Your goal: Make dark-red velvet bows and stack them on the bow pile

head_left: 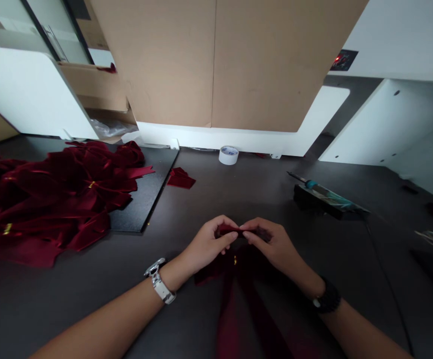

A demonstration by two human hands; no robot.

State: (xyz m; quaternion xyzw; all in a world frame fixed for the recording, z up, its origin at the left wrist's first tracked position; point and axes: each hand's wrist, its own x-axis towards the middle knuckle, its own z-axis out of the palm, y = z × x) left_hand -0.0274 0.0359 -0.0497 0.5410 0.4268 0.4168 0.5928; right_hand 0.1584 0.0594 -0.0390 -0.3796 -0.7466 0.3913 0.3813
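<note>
Both my left hand (216,238) and my right hand (267,243) pinch a small strip of dark red velvet ribbon (227,229), fingertips meeting at the middle of the view. Just below the fingers lies a dark red velvet bow (227,294) with a gold tie at its centre. Its two long tails run toward me and blur at the bottom edge. My hands partly cover the strip and the bow's upper part. A silver watch sits on my left wrist, a black one on my right.
A heap of red velvet bows (70,179) covers a black board (134,214) at left. A folded red ribbon piece (181,178) and a white tape roll (228,155) lie farther back. At right, a soldering iron (321,192) rests on a black holder (306,200), its cable trailing forward. Cardboard (216,65) stands behind.
</note>
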